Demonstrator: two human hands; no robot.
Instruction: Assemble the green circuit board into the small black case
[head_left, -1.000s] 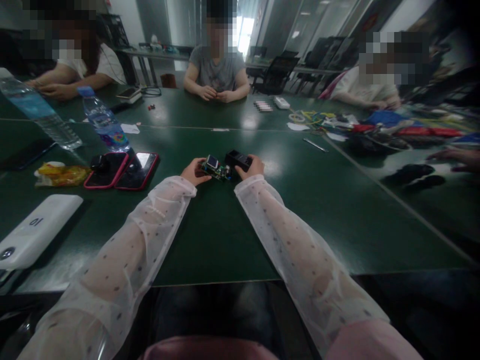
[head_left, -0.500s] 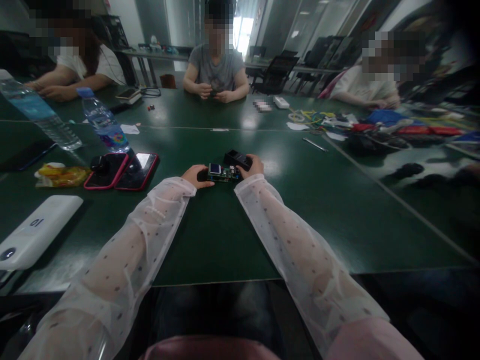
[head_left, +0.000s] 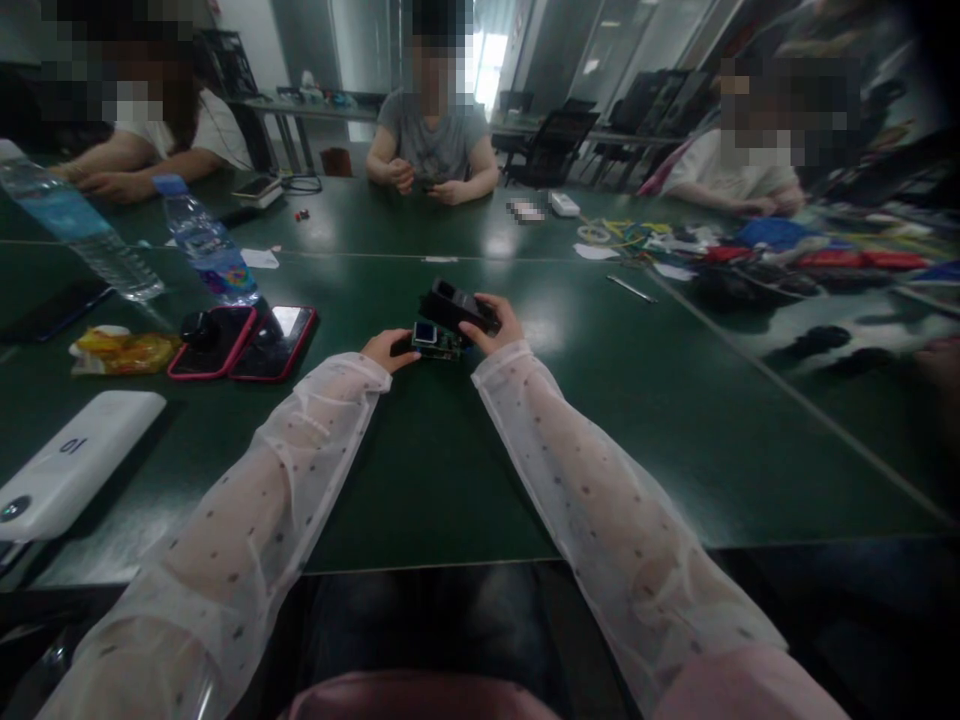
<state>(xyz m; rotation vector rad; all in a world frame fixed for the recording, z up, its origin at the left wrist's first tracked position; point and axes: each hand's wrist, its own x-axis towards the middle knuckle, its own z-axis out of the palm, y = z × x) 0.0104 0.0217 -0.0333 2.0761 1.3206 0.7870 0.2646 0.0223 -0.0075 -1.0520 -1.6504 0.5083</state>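
Note:
My left hand (head_left: 388, 352) is closed on the left end of a circuit board (head_left: 444, 346) that carries a small screen (head_left: 425, 332). A black part sits under the board at that end. In my right hand (head_left: 496, 325) is a black plastic cover (head_left: 454, 304) with a rectangular opening, gripped at its right end. The cover is tilted just above and behind the board and overlaps it in view, so I cannot tell whether they touch. Both hands are over the green table (head_left: 442, 470).
To the left are two pink-edged phones (head_left: 274, 343), a yellow packet (head_left: 124, 352), a white power bank (head_left: 79, 455) and two water bottles (head_left: 206, 240). A pen (head_left: 631, 290) and piled cables (head_left: 780, 250) lie to the right. Three people sit around the table.
My right hand has lifted the black cover and brought it left, over the board's back edge. It has let go of the board's right end. My left hand has barely moved.

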